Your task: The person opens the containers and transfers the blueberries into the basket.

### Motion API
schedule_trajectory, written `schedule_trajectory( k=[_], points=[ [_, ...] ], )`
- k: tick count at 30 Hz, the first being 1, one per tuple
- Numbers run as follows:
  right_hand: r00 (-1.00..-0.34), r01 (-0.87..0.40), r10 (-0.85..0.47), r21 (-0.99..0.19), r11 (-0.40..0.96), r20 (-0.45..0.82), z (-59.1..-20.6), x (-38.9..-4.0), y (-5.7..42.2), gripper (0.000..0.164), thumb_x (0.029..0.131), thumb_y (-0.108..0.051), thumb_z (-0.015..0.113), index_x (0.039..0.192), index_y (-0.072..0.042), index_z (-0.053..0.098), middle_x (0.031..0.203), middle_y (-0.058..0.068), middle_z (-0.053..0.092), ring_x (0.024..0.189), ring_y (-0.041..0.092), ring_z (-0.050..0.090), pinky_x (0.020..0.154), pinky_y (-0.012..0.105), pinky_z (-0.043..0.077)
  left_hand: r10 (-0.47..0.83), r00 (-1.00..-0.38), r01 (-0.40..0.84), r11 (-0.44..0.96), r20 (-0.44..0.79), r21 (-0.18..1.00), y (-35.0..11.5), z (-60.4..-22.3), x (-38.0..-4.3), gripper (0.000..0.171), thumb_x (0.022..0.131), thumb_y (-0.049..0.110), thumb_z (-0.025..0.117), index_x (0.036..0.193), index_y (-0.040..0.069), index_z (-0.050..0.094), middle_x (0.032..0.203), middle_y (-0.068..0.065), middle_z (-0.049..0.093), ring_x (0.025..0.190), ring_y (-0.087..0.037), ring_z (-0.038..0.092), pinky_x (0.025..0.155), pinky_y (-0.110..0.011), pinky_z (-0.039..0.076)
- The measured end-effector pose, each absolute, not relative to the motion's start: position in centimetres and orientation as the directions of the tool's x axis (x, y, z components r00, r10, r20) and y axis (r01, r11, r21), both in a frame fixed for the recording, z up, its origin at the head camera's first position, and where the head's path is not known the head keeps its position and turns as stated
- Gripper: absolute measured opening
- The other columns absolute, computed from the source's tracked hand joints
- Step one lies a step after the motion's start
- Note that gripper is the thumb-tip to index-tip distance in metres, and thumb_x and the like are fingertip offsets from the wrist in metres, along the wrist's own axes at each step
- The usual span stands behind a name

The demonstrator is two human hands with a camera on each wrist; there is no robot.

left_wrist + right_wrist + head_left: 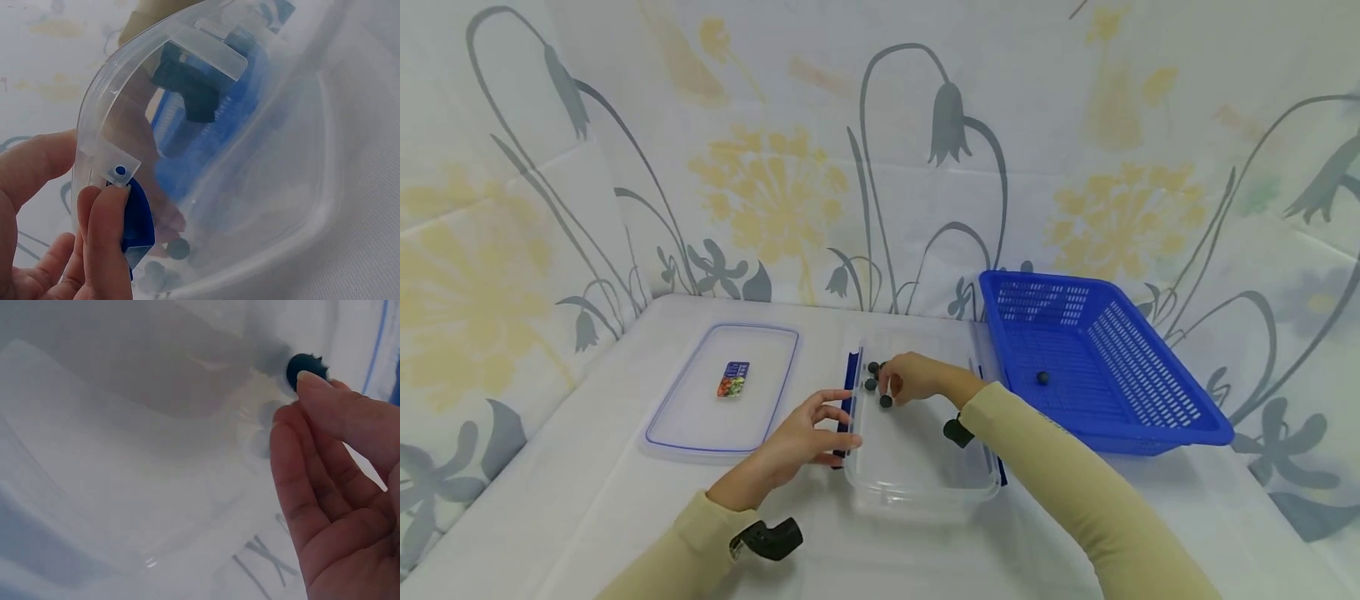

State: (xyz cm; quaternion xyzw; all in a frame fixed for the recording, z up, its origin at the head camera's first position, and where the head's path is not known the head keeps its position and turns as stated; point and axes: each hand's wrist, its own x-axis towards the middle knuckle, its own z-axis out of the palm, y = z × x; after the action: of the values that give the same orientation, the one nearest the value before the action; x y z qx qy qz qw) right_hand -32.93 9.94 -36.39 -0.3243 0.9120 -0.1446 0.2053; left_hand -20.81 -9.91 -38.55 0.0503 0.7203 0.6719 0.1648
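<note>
A flower-printed cloth (820, 167) hangs beyond both hands, and the white-covered desk (565, 517) spreads below them. On the desk, to the right of the right hand, sits a blue basket (1131, 342) with slotted walls. The clear container (917, 493) stands under the right hand and just right of the left hand. A blue-rimmed lid (688, 421) lies flat on the desk, to the left of the left hand. A pale yellow sleeve (1060, 467) covers each arm. The left hand (805, 437), fingers spread and clasping nothing, rests against the container's near-left side, touching a blue latch (139, 215) there. The right hand (917, 377) reaches over the rim and pinches a dark ball (305, 369) between thumb and fingertip. Below each hand, at the wrist, is a dark device (775, 540). A coloured label (733, 379) is on the lid, left of the left hand. A few loose balls (870, 384) cluster in the container, just left of the right hand's fingertips; a single ball (1042, 377) lies in the basket, to that hand's right.
</note>
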Motion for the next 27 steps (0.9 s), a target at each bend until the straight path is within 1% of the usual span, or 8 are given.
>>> schedule_trajectory(
  k=[4,8,12,15,21,23,27],
  points=[
    [-0.699,-0.527,-0.631,-0.353,0.773,-0.336,-36.6,-32.9,9.8,0.019,0.077,0.003,0.071,0.09,-0.011,0.068,0.077,-0.001,0.058,0.071,0.013,0.052,0.063,0.024,0.047,0.301,-0.939,-0.145,0.089,-0.165,0.985,-9.9,-38.5,-20.9,0.064,0.082,0.008,0.071,0.137,0.01,0.039,0.109,-0.012,0.051,0.079,-0.019,0.061,0.071,-0.039,0.055],
    [-0.689,-0.518,-0.632,-0.368,0.772,-0.356,-36.7,-32.7,9.7,0.023,0.076,0.003,0.072,0.092,-0.012,0.068,0.078,-0.001,0.058,0.071,0.014,0.052,0.064,0.024,0.048,0.295,-0.941,-0.145,0.091,-0.166,0.985,-9.9,-38.6,-20.9,0.063,0.081,0.008,0.072,0.136,0.009,0.04,0.108,-0.012,0.051,0.079,-0.019,0.06,0.071,-0.039,0.055],
    [-0.667,-0.546,-0.661,-0.379,0.748,-0.344,-36.7,-32.5,9.7,0.021,0.074,0.003,0.074,0.089,-0.011,0.068,0.079,-0.001,0.057,0.072,0.013,0.052,0.063,0.024,0.047,0.297,-0.941,-0.142,0.085,-0.161,0.986,-10.0,-38.8,-20.8,0.064,0.08,0.009,0.073,0.135,0.008,0.04,0.109,-0.012,0.051,0.079,-0.019,0.06,0.071,-0.039,0.055],
    [-0.658,-0.571,-0.686,-0.388,0.723,-0.31,-36.3,-32.6,9.9,0.019,0.074,0.001,0.074,0.088,-0.01,0.068,0.079,-0.002,0.057,0.073,0.012,0.052,0.062,0.022,0.046,0.305,-0.939,-0.14,0.082,-0.158,0.987,-10.1,-38.7,-20.9,0.065,0.079,0.009,0.074,0.135,0.008,0.04,0.109,-0.012,0.05,0.079,-0.018,0.06,0.071,-0.038,0.055],
    [-0.662,-0.6,-0.723,-0.438,0.67,-0.199,-34.7,-33.4,10.7,0.018,0.078,-0.003,0.073,0.094,-0.007,0.066,0.081,-0.002,0.06,0.074,0.011,0.054,0.065,0.022,0.048,0.307,-0.938,-0.142,0.086,-0.161,0.986,-10.0,-38.5,-21.0,0.065,0.08,0.009,0.073,0.135,0.009,0.04,0.108,-0.011,0.05,0.079,-0.018,0.06,0.07,-0.037,0.055],
    [-0.675,-0.595,-0.718,-0.449,0.666,-0.17,-33.8,-33.5,11.1,0.017,0.079,-0.004,0.072,0.094,-0.007,0.066,0.082,-0.001,0.06,0.075,0.012,0.055,0.067,0.024,0.048,0.308,-0.937,-0.144,0.084,-0.163,0.986,-10.0,-38.5,-21.0,0.065,0.08,0.01,0.073,0.135,0.009,0.04,0.108,-0.011,0.05,0.079,-0.018,0.061,0.071,-0.038,0.055],
    [-0.723,-0.556,-0.677,-0.469,0.687,-0.135,-32.1,-33.7,12.5,0.016,0.08,-0.003,0.071,0.094,-0.006,0.065,0.084,0.001,0.061,0.077,0.014,0.057,0.071,0.027,0.05,0.3,-0.938,-0.153,0.085,-0.172,0.984,-10.0,-38.7,-20.7,0.064,0.081,0.01,0.073,0.136,0.01,0.04,0.109,-0.011,0.051,0.08,-0.018,0.06,0.072,-0.038,0.055]
  ],
)
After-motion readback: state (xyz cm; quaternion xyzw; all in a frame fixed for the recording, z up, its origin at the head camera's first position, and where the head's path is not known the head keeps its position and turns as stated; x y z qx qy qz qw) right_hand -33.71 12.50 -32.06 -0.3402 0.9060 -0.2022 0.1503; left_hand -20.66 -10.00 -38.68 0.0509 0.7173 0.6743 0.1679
